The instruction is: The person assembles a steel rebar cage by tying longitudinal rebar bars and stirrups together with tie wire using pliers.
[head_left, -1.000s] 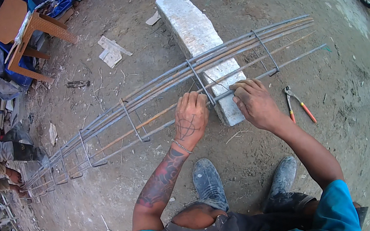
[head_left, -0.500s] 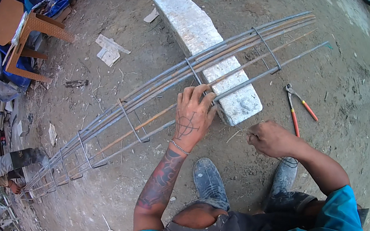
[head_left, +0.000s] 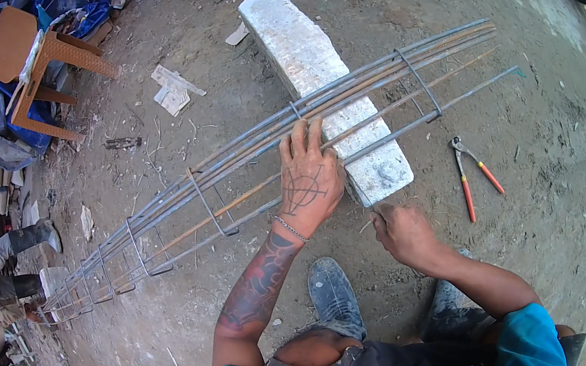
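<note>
Rebar cage (head_left: pixel 248 148) lies across the white block (head_left: pixel 295 41), crossing the half of it nearer the wearer. Long bars, some grey and some rusty, run from the right of the block to well left of it. Bent stirrups loop around the bars: the right stirrup (head_left: pixel 419 80) sits just right of the block, and the left stirrup (head_left: pixel 206 202) stands off to its left.

Left hand (head_left: pixel 312 179): located at the left edge of the block, back of the hand facing up. The fingers extend over the cage, slightly spread and touching the bars. Whether they close around a bar cannot be told.

Right hand (head_left: pixel 405 234): located just beside the near end of the block, apart from the long bars. The fingers are curled narrow; what they may contain cannot be made out.

Pincers (head_left: pixel 465 188) with red handles lie on the ground right of the block, handles parted, head toward the cage. The left boot (head_left: pixel 334 297) is on the near side of the block. Paper scraps (head_left: pixel 172 88) lie left of the block; a brown chair (head_left: pixel 10 45) stands farther left. A co-worker's leg (head_left: pixel 24 236) shows well left of the block, near the cage's far end.
</note>
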### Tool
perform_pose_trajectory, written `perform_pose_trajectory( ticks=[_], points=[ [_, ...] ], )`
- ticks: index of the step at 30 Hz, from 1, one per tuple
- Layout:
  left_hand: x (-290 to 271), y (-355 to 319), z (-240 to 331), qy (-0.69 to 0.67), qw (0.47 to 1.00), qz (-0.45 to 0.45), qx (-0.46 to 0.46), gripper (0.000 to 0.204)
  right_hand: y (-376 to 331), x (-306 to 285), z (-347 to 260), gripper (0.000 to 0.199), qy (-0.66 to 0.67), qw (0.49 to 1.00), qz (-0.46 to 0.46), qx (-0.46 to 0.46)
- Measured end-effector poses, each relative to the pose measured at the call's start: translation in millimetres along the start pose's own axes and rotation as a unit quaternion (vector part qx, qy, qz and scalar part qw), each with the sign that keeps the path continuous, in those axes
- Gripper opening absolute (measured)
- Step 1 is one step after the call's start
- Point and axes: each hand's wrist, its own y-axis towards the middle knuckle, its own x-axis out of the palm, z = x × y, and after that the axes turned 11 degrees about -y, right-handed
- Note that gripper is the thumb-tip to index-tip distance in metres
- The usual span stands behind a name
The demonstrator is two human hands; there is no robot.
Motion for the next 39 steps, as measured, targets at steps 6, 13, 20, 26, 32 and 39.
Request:
perform_pose_trajectory(
  ticks=[6, 13, 20, 26, 32, 39],
  points=[
    [12, 8, 10, 0.022, 0.999, 0.031, -0.031, 0.020, 5, -17, 3, 0.024, -0.033, 0.999, -0.010, -0.031],
    [25, -5, 17, -0.012, 0.992, 0.095, -0.085, 0.020, 8, -23, 6, 0.020, 0.110, 0.992, -0.065, -0.004],
    [27, -10, 16, -0.042, 0.985, 0.103, -0.131, 0.019, 8, -25, -6, 0.018, -0.009, 0.998, -0.044, -0.034],
    [26, -6, 17, -0.065, 0.979, 0.127, -0.142, 0.017, 11, -5, -13, 0.018, -0.052, 0.997, -0.023, -0.043],
    [24, -1, 12, -0.130, 0.968, 0.140, -0.163, 0.013, 13, 21, -32, 0.017, -0.103, 0.994, 0.033, 0.006],
    [-1, 2, -5, -0.256, 0.955, 0.114, -0.101, 0.013, 27, 29, -53, 0.032, 0.000, 0.994, 0.104, 0.021]
  ],
)
